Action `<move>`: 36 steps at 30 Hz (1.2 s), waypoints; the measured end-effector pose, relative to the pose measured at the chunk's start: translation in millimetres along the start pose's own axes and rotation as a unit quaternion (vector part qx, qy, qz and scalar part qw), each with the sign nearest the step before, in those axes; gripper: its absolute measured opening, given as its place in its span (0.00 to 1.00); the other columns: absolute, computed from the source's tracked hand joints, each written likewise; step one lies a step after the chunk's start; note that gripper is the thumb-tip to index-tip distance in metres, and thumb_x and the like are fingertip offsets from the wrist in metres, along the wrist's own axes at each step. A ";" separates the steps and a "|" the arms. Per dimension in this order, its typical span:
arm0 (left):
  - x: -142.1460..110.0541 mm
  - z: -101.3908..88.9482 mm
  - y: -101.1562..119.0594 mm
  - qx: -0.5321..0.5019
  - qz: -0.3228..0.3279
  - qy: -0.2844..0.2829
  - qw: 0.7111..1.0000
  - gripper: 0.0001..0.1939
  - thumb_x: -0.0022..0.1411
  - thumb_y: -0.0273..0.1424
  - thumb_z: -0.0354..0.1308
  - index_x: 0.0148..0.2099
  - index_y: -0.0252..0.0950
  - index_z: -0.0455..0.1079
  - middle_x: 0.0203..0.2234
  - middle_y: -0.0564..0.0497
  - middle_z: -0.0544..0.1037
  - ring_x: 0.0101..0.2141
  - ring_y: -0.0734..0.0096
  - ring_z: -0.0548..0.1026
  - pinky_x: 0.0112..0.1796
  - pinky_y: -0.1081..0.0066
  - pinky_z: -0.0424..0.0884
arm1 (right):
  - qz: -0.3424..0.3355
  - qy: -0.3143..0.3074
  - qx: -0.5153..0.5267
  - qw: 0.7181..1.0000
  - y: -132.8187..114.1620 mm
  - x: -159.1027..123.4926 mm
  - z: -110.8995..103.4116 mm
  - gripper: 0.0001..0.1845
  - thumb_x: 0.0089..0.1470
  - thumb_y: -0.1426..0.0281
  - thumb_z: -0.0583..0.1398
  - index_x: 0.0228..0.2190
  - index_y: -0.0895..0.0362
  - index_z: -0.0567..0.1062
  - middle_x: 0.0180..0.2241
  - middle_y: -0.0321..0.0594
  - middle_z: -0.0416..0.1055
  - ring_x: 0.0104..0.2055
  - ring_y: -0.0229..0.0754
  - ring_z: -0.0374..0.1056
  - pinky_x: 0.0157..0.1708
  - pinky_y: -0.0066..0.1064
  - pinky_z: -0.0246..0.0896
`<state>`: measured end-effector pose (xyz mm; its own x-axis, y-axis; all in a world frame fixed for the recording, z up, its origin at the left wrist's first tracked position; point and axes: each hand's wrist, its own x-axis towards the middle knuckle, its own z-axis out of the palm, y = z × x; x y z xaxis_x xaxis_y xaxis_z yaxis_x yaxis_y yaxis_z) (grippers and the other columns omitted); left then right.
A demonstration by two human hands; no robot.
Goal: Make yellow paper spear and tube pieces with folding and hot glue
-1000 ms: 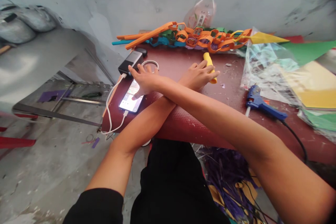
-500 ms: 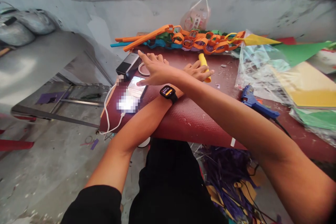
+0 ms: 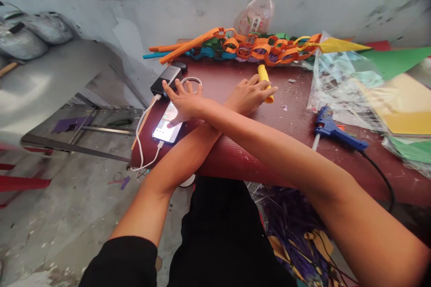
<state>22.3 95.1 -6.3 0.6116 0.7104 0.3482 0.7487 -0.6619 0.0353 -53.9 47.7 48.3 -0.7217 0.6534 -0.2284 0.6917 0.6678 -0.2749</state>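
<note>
My forearms cross, with the right one over the left. My right hand (image 3: pixel 186 105) is spread above the lit phone (image 3: pixel 164 131), its thumb over the screen and its other fingers reaching towards a black and grey power bank (image 3: pixel 164 81). A white cable (image 3: pixel 138 136) links phone and power bank. On the right, my left hand (image 3: pixel 247 95) lies palm down with fingers stretched out over a yellow paper roll (image 3: pixel 262 73). Its fingertips rest across the roll without wrapping round it. Underneath, the left wrist is covered by my right arm.
Orange, blue and green paper chains (image 3: pixel 266 49) lie along the wall before a plastic bottle (image 3: pixel 257 15). A blue glue gun (image 3: pixel 338 132) rests at right, near plastic bags (image 3: pixel 332 80) and coloured sheets (image 3: pixel 397 98). Purple scraps (image 3: pixel 286 215) hang below the red tabletop (image 3: pixel 235 154).
My right hand has drawn slightly nearer and lower over the phone. My right forearm now covers the watch on my left wrist. The view has shifted a little.
</note>
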 end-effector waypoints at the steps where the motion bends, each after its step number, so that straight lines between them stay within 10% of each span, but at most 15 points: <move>1: 0.3 -0.5 0.4 -0.002 0.000 -0.001 1.000 0.28 0.82 0.21 0.46 0.76 0.40 0.71 0.69 0.40 0.77 0.66 0.48 0.69 0.56 0.53 0.71 | -0.001 0.000 0.001 1.000 0.8 1.4 0.7 0.91 0.40 0.48 0.81 0.84 0.51 0.30 0.85 0.62 0.24 0.84 0.88 0.24 0.74 0.88 0.21; 11: 1.1 -3.3 -2.9 -0.030 -0.015 -0.001 0.999 0.28 0.81 0.21 0.46 0.76 0.39 0.71 0.70 0.41 0.77 0.66 0.49 0.68 0.55 0.52 0.72 | -0.023 0.024 0.011 0.999 5.9 1.4 -0.4 0.86 0.45 0.46 0.79 0.84 0.50 0.33 0.85 0.62 0.25 0.84 0.88 0.25 0.74 0.86 0.21; 21: -3.3 -7.9 -14.2 -0.067 -0.012 0.008 0.998 0.25 0.87 0.30 0.45 0.77 0.37 0.71 0.68 0.46 0.78 0.58 0.55 0.66 0.59 0.59 0.68 | -0.113 0.195 0.030 0.974 73.5 -25.3 -37.1 0.39 0.68 0.59 0.66 0.74 0.55 0.68 0.63 0.54 0.67 0.66 0.67 0.60 0.70 0.66 0.55; 26: 2.6 -5.5 -13.1 -0.052 -0.050 -0.012 0.997 0.26 0.86 0.29 0.47 0.78 0.40 0.69 0.71 0.48 0.76 0.60 0.54 0.66 0.55 0.58 0.71 | -0.232 0.100 0.014 0.967 70.5 -38.2 -30.0 0.19 0.67 0.76 0.58 0.51 0.56 0.87 0.50 0.50 0.74 0.55 0.54 0.62 0.60 0.46 0.57; 36: 1.1 1.7 -14.5 -0.038 -0.043 0.015 0.998 0.30 0.81 0.21 0.46 0.77 0.42 0.70 0.70 0.44 0.77 0.65 0.50 0.70 0.57 0.53 0.75 | -0.290 -0.033 -0.066 0.954 30.0 -47.3 -6.5 0.26 0.73 0.76 0.54 0.59 0.49 0.88 0.48 0.53 0.76 0.54 0.58 0.59 0.50 0.47 0.50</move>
<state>12.5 105.9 -8.0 0.5379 0.7582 0.3685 0.7753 -0.6165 0.1369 1.1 39.2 56.9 -0.9812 0.1401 -0.1328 0.1703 0.9523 -0.2531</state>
